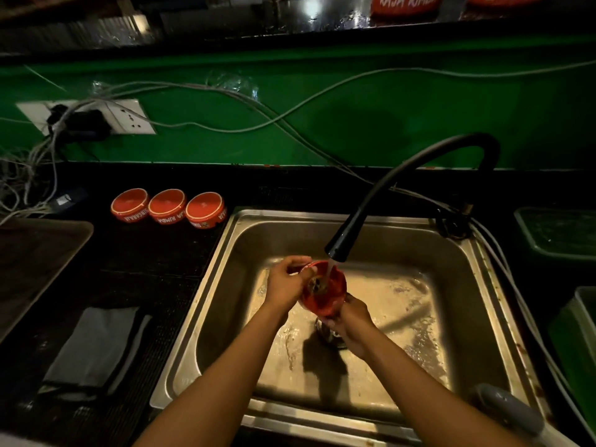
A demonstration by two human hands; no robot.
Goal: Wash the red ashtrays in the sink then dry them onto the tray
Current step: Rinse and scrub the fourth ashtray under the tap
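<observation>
Water from the black faucet [342, 243] pours into a red ashtray [325, 290] held tilted over the steel sink [451, 253]. Left hand [287, 282] grips its upper rim; right hand [350, 321] grips its lower edge. Three more red ashtrays [167, 206] sit on the dark surface [145, 269], left of the sink.

Dim scene; warm light falls from above into the sink [371, 317], whose wet floor glares. The arms cast a dark shadow near the drain. The table [145, 285] sinks into black, edges bow with wide-angle distortion, corners soft
</observation>
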